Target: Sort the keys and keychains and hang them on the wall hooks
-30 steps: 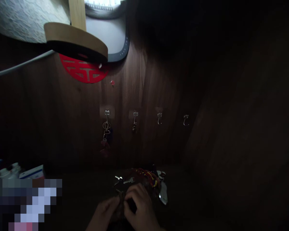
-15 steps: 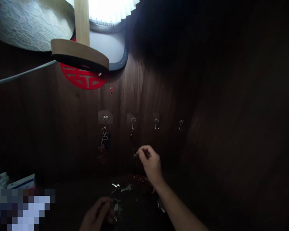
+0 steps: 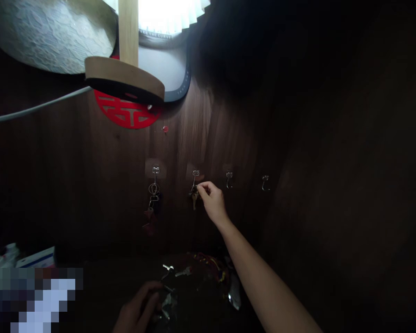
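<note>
My right hand (image 3: 212, 202) is closed in a pinch on a small bunch of keys (image 3: 194, 201), held up at the second hook (image 3: 196, 173) from the left on the dark wood wall. Whether the ring is on the hook cannot be made out. Below, my left hand (image 3: 138, 307) rests low with its fingers apart, beside several loose keys (image 3: 167, 303) on the dark surface. More keys (image 3: 183, 272) lie just beyond its fingertips. On the leftmost hook (image 3: 156, 169) hangs another key bunch (image 3: 154, 199) with a clasp and a reddish tag.
Two bare hooks (image 3: 229, 175) are farther right. A lamp with a wooden base (image 3: 125, 76) and white cable hangs above, in front of a red paper cutout (image 3: 131, 121). Red and yellow cords (image 3: 215, 266) lie behind the keys. Bottles and a box (image 3: 38, 259) stand at left.
My right hand has risen with the keys from below the second hook up to it. The left hand stays low by the loose keys, its fingers a little more spread.
</note>
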`<state>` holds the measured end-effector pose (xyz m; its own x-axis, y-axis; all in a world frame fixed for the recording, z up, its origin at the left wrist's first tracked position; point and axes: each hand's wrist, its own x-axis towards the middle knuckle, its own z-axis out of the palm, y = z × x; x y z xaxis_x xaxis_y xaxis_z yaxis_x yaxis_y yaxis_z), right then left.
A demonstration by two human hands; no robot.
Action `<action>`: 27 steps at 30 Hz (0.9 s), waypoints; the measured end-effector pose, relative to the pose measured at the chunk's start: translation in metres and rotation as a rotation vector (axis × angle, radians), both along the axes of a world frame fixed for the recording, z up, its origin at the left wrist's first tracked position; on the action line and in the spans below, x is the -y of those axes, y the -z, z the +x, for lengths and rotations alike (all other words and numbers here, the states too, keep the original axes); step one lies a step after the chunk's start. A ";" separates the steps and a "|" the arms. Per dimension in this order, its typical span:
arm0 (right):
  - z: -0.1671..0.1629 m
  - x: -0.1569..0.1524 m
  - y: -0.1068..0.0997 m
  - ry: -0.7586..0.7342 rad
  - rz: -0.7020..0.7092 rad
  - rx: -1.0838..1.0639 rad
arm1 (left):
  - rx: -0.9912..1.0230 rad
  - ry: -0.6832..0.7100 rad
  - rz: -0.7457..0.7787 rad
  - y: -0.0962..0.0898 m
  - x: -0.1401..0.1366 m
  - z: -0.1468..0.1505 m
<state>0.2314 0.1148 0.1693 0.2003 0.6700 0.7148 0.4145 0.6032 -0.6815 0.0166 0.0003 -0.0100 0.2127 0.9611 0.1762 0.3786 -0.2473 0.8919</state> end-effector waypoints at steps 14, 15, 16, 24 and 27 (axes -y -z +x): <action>0.004 0.031 0.063 -0.112 -0.222 -0.080 | -0.014 -0.001 -0.092 -0.011 0.002 0.002; 0.005 0.036 0.071 -0.124 -0.251 -0.074 | -0.016 -0.007 -0.080 -0.011 0.002 0.002; 0.005 0.042 0.080 -0.135 -0.284 -0.065 | -0.015 -0.015 -0.068 -0.012 0.002 0.002; 0.000 0.092 0.138 -0.206 -0.543 0.105 | -0.045 -0.016 -0.049 -0.008 -0.004 -0.004; 0.000 0.105 0.154 -0.290 -0.609 0.131 | -0.067 -0.002 -0.016 -0.006 -0.006 -0.005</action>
<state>0.2311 0.0102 0.0151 -0.1103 0.9737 0.1994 0.3958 0.2271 -0.8898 0.0117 0.0067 -0.0045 0.2214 0.9642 0.1460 0.4382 -0.2321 0.8684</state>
